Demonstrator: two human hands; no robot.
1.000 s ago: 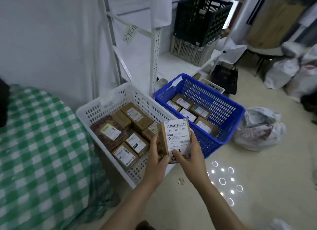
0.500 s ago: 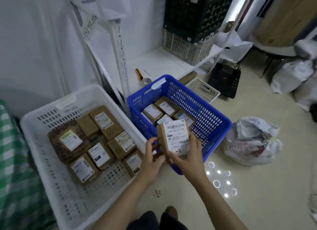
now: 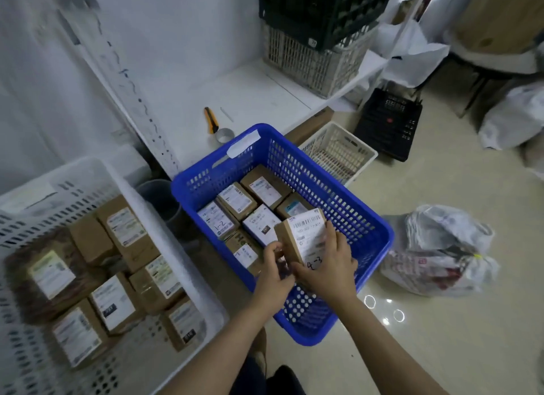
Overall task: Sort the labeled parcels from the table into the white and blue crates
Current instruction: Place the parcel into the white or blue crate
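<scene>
A small brown parcel [image 3: 297, 238] with a white label marked "4-3" hangs over the near part of the blue crate [image 3: 365, 218]. My right hand [image 3: 329, 265] grips it from the right, fingers across the label. My left hand [image 3: 273, 274] pinches its lower left corner. Several labeled parcels [image 3: 235, 200] lie inside the blue crate. The white crate [image 3: 188, 265] at the left holds several more brown parcels [image 3: 126, 232].
A white shelf [image 3: 250, 97] behind the crates carries a utility knife [image 3: 211, 120], a tape roll and stacked black and beige baskets [image 3: 318, 41]. A small white basket [image 3: 338, 150] and a black crate stand on the floor. A filled plastic bag [image 3: 435, 253] lies right of the blue crate.
The view swung from the green checked table toward the crates. Both hands carried the parcel from above the white crate to over the blue crate and lowered it inside the rim.
</scene>
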